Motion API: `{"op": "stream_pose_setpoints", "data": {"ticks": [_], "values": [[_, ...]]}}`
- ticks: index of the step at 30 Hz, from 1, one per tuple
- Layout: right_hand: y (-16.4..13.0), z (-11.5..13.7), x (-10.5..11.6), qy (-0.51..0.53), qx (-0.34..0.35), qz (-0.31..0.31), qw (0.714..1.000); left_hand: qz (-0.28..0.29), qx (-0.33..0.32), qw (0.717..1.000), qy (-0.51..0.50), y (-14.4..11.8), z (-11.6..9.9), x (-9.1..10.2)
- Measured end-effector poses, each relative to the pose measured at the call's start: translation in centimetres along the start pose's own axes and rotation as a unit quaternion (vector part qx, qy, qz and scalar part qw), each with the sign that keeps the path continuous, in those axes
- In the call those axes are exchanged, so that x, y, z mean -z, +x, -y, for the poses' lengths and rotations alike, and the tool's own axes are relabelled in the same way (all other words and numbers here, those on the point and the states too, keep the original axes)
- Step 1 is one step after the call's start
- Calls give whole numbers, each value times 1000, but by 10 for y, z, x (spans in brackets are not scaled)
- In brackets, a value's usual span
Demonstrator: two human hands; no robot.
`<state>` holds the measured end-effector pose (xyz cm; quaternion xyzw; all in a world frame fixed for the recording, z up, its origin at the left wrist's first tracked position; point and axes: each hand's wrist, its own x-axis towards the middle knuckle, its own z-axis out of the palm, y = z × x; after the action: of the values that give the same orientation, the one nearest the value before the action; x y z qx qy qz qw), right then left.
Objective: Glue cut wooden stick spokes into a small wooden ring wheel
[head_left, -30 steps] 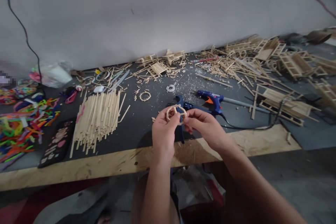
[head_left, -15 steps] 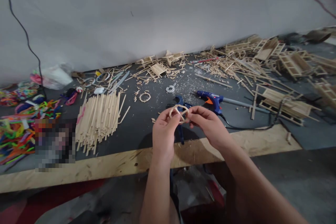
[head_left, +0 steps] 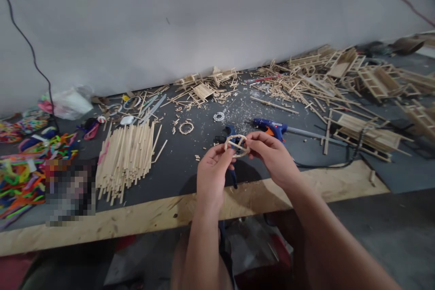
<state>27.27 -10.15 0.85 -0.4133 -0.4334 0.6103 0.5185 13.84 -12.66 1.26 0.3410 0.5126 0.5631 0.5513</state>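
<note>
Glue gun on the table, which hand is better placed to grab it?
Right hand, probably: the glue gun lies just beyond it, while the left hand grips the wooden ring.

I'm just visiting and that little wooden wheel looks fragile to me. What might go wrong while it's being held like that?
Both hands, left and right, pinch the small spoked wooden ring by its rim, so a hard squeeze might snap the thin spokes or a joint. It is held above the table edge; if it slips, it could fall to the floor. The glue gun lies close by, its cord trailing near the right arm, which might snag it.
</note>
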Motion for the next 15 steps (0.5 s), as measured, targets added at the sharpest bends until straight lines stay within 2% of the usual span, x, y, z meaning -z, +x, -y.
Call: {"op": "stream_pose_setpoints", "data": {"ticks": [3, 8, 15], "values": [[1, 1, 1, 0, -3, -3, 1000, -6, 17, 1000, -22, 0, -2, -1], [0, 4, -1, -27, -10, 28, 999, -6, 16, 999, -39, -1, -4, -3], [1, 4, -3, -45, -15, 24, 999, 9, 19, 999, -30, -2, -3, -3]]}}
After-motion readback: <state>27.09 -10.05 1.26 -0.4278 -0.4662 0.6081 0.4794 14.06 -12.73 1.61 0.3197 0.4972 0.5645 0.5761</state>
